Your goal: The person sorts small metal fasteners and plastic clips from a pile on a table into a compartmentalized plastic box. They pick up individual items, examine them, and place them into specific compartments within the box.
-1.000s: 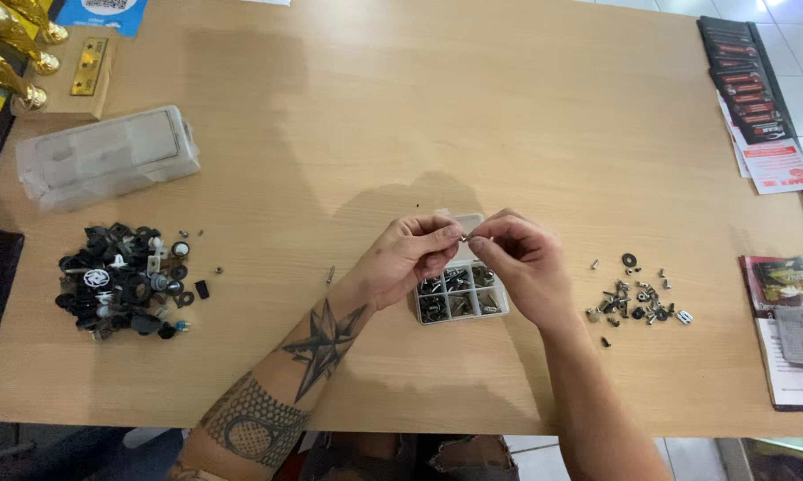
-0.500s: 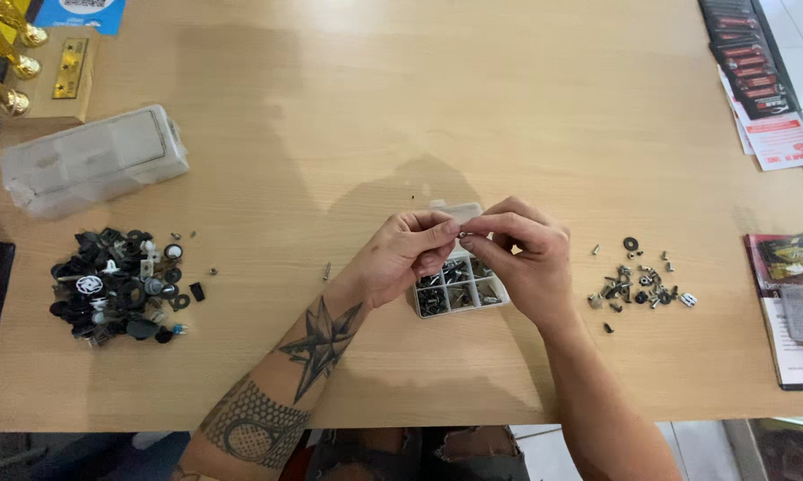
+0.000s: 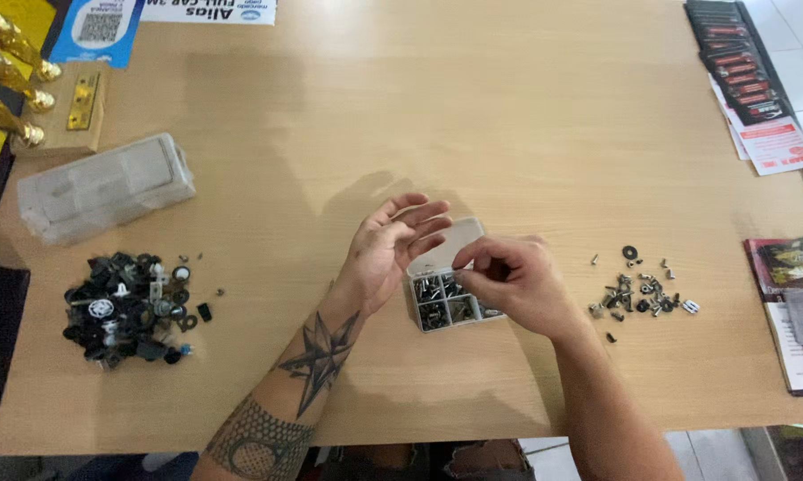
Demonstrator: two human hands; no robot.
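Wooden table (image 3: pixel 526 116): left hand (image 3: pixel 393 245) open, right hand (image 3: pixel 508 281) pinched over compartment box (image 3: pixel 446 298).

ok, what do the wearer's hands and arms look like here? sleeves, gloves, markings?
Both bare: no gloves, sleeves, rings or watch visible. The left hand joins a forearm bearing a dark star-shaped tattoo, with a dotted, scale-patterned band tattoo nearer the elbow. The right hand and forearm show no markings.
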